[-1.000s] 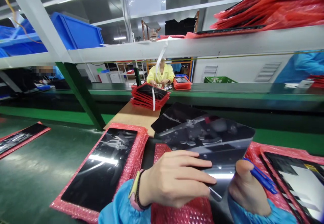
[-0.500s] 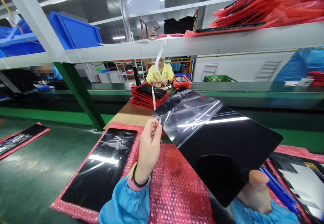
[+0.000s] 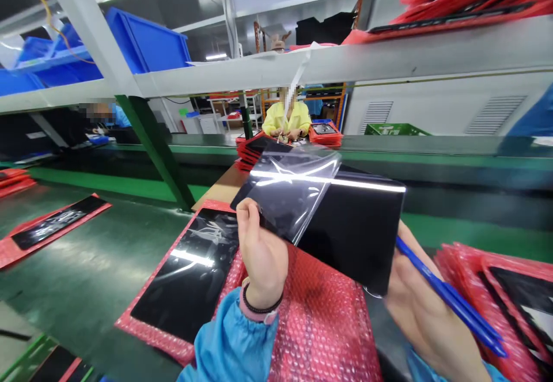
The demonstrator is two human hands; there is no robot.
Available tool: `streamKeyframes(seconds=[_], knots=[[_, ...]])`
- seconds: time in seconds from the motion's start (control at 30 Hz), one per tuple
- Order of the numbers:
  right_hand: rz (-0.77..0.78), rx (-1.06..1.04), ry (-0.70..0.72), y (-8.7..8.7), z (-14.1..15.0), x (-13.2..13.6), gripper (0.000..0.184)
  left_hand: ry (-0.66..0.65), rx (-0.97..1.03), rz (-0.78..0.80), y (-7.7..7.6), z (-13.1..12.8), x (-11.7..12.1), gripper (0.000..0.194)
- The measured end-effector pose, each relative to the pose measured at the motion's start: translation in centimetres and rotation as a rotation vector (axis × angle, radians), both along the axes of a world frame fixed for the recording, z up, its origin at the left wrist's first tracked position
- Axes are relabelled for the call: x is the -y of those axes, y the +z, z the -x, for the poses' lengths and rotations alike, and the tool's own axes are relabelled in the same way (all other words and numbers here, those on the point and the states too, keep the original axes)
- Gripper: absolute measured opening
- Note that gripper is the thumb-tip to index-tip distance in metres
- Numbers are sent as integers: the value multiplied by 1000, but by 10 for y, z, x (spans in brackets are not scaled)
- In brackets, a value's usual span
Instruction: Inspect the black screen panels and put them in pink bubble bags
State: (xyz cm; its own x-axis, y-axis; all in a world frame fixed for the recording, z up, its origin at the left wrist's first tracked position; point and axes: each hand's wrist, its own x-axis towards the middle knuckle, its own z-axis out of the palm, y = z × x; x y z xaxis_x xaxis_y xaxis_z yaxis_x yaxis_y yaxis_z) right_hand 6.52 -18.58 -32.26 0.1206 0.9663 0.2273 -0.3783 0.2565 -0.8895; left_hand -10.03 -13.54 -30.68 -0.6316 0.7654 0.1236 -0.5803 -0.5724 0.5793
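My left hand (image 3: 261, 255) is closed in a pinch at the left corner of a clear protective film (image 3: 298, 197). The film lies folded back over the left part of a black screen panel (image 3: 358, 229), whose right part is bare and glossy. My right hand (image 3: 423, 298) grips the panel by its right edge, its fingertips hidden behind it. A blue pen (image 3: 449, 298) is also held in that hand, pointing down to the right. Below the panel lies a red bubble-wrap bag (image 3: 324, 313). To the left, another black screen (image 3: 190, 272) rests on red bubble wrap.
Bubble-wrapped panels (image 3: 510, 295) are stacked at the right. A narrow dark panel (image 3: 60, 220) lies on the green bench (image 3: 99, 278) at left. Ahead, a green post (image 3: 155, 151) supports a white shelf beam (image 3: 207, 76). A person in yellow (image 3: 287, 117) sits across the line.
My left hand has gone from lying flat on the panel to pinching the film's corner, and the film has come off the panel's right part. The panel has turned and moved left.
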Motion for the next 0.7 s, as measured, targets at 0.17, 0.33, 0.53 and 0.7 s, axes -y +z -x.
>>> streamKeyframes(seconds=[0.17,0.33,0.53,0.7], knots=[[-96,226,19,5,14,5,78,158,-87,-85,0,3,10,8],[-137,304,-11,-4,8,8,81,163,-43,-99,6,8,12,7],[-62,242,101,-3,5,16,73,58,78,-82,10,19,1,6],[-81,110,67,1,14,15,61,20,60,-97,7,23,-7,5]])
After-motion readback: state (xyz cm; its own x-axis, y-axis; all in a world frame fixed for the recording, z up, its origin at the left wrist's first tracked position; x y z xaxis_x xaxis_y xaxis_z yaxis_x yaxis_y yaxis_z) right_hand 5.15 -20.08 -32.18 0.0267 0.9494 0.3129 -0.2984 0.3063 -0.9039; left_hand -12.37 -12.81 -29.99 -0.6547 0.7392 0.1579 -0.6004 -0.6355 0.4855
